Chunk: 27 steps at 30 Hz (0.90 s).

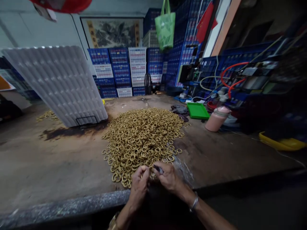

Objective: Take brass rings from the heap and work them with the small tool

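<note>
A heap of brass-coloured rings (141, 134) lies on the worktable, reaching close to its front edge. At the near side of the heap, my left hand (139, 183) is closed in a pinch, with what looks like one brass ring at its fingertips, mostly hidden. My right hand (168, 178) is closed around a small dark tool (157, 169) with a greyish part; its exact kind is not clear. The tool's tip points toward the left fingertips, and the two hands almost meet.
A ribbed translucent panel (59, 83) leans in a black wire stand (86, 120) at left. A green tray (198, 111), a pink bottle (217, 118) and a yellow tray (280, 142) are at right. Blue and white crates (120, 68) are stacked behind; a green bag (165, 30) hangs above.
</note>
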Each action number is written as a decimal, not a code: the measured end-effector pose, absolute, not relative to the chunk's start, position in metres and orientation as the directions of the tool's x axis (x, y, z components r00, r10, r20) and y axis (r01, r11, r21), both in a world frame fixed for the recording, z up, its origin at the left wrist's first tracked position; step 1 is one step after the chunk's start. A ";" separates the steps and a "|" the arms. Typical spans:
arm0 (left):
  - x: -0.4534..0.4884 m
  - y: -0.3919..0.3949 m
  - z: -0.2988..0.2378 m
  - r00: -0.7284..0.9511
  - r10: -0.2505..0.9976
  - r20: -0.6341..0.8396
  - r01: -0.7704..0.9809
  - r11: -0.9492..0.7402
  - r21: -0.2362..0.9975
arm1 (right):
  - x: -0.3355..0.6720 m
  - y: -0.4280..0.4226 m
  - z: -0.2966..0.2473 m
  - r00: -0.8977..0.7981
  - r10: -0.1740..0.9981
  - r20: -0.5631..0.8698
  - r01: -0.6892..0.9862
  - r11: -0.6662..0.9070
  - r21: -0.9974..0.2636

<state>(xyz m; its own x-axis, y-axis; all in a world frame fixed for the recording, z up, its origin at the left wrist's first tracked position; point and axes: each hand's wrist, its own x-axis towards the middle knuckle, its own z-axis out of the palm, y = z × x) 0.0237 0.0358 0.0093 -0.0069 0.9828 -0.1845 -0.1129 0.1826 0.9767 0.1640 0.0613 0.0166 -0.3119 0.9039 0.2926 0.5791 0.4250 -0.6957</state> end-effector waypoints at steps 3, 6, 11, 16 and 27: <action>0.020 0.032 0.006 -0.058 0.987 -0.151 -0.122 0.143 0.982 | 0.155 0.062 0.017 -0.278 0.936 0.215 0.469 0.328 -0.820; 0.019 0.027 0.002 -0.112 0.989 -0.092 -0.098 0.082 0.992 | 0.148 0.062 0.014 -0.226 0.972 0.070 0.340 0.146 -0.929; 0.017 0.022 -0.001 -0.097 0.993 0.067 0.016 -0.066 0.998 | 0.143 0.056 0.011 -0.271 0.934 -0.231 0.105 -0.210 -0.972; 0.016 0.018 0.005 -0.002 0.992 -0.126 -0.052 0.126 0.991 | 0.143 0.057 0.008 -0.212 0.953 -0.215 0.106 -0.196 -0.975; 0.012 0.015 0.006 0.145 0.950 -0.275 -0.263 0.305 0.915 | 0.140 0.055 0.016 -0.241 0.960 -0.145 0.206 -0.096 -0.974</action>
